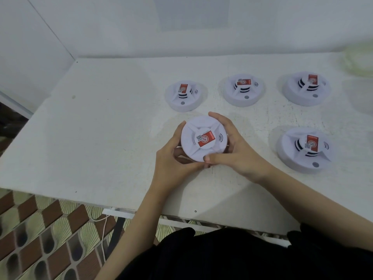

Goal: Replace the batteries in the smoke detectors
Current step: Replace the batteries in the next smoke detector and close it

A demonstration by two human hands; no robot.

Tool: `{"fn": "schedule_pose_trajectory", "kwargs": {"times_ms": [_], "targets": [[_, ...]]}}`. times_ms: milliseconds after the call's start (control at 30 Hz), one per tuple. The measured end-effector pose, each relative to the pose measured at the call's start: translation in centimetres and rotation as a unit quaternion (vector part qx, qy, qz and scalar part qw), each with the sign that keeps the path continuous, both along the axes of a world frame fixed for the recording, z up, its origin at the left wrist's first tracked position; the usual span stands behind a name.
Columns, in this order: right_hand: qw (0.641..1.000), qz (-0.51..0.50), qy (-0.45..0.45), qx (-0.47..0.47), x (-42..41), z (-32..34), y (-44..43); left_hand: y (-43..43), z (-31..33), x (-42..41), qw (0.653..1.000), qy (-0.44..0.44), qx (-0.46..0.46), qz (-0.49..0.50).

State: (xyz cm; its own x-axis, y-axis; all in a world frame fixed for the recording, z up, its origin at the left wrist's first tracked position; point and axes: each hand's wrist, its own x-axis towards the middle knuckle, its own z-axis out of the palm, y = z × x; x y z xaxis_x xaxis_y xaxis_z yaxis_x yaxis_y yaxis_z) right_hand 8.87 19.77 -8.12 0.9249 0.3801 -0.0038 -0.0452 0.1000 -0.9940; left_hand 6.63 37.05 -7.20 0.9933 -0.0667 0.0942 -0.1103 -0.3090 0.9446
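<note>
White round smoke detector [203, 139], red label up, held; four others flat.

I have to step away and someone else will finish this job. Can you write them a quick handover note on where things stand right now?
Left hand and right hand: both grip the held smoke detector by its rim, over the near middle of the table, sticker side up, cover on.

Four other detectors sit face up on the table: back left detector, back middle detector, back right detector, near right detector.

Done: cannot tell; every unit looks closed, and no batteries are in view.

Left: open the held unit, swap its battery, close it, then check the other four.
</note>
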Motion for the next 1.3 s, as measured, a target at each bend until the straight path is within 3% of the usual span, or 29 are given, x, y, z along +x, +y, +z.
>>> {"fn": "schedule_pose_trajectory", "kwargs": {"times_ms": [1300], "targets": [[1.0, 0.002, 0.009, -0.007, 0.0, 0.2, -0.2, 0.4, -1.0, 0.4, 1.0, 0.003, 0.017, 0.003]]}}
